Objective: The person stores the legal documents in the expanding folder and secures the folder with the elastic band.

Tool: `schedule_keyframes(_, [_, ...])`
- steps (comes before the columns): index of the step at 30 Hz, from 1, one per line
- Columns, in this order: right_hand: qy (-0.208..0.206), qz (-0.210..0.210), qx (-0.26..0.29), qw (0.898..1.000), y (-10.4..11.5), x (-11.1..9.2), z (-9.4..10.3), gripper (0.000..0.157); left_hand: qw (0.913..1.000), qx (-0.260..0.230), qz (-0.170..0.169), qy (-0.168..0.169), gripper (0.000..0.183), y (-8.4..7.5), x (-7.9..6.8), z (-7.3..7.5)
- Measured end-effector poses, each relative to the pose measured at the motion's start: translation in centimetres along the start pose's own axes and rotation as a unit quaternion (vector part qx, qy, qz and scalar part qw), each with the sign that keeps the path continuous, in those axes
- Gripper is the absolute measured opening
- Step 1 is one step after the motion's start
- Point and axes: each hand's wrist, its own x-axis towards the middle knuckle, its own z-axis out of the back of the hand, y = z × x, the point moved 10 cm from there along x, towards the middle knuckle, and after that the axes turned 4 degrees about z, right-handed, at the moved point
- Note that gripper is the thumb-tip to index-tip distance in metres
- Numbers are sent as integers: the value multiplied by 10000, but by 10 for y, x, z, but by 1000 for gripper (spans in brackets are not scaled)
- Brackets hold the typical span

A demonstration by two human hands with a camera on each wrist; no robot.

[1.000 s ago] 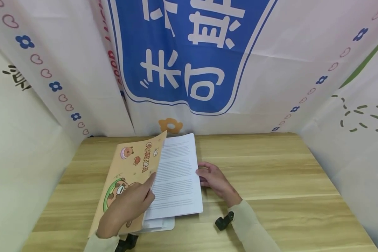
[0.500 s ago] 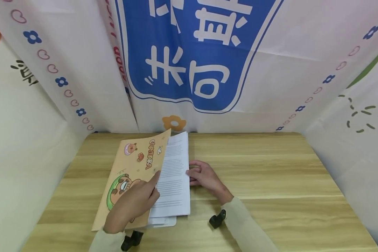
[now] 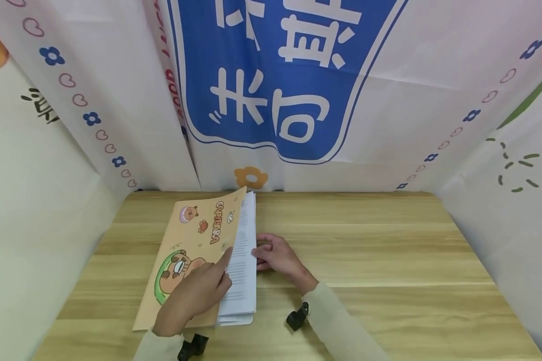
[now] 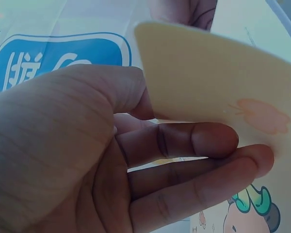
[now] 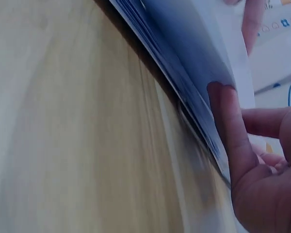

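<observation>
A tan folder with capybara cartoons lies on the left half of the table, its cover partly raised. Under that cover, a stack of white printed sheets shows as a strip on the right side. My left hand holds the cover's free edge; in the left wrist view the cover passes between thumb and fingers. At the sheets' right edge, my right hand pinches the paper. The right wrist view shows the sheets tilted up above other layers, with thumb and fingers on either side.
The wooden table extends to the right of the folder. A white cloth with a blue printed panel hangs along the back edge, and pale cloth walls stand at both sides. Black wrist mounts sit at the sleeves.
The right hand has moved left with the printed sheets, so a narrower strip of them shows beside the cover. The left hand keeps its hold on the cover. The view has shifted slightly.
</observation>
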Motion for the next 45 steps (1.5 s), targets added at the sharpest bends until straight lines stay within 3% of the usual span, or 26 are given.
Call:
schedule_keyframes(9, [-127,-106,-244,9996,-2,5,-16,32,9999,118,8,-18,61,2,2,-2])
schedule_keyframes(26, [-277,-160,-98,9994,-14,16,-33,42,9988,485,69,76,62,3,3,-6])
schedule_keyframes(45, [-191,-301,-284,9990,-17,19,-40,32,9988,315,199,320,63,5,4,-12])
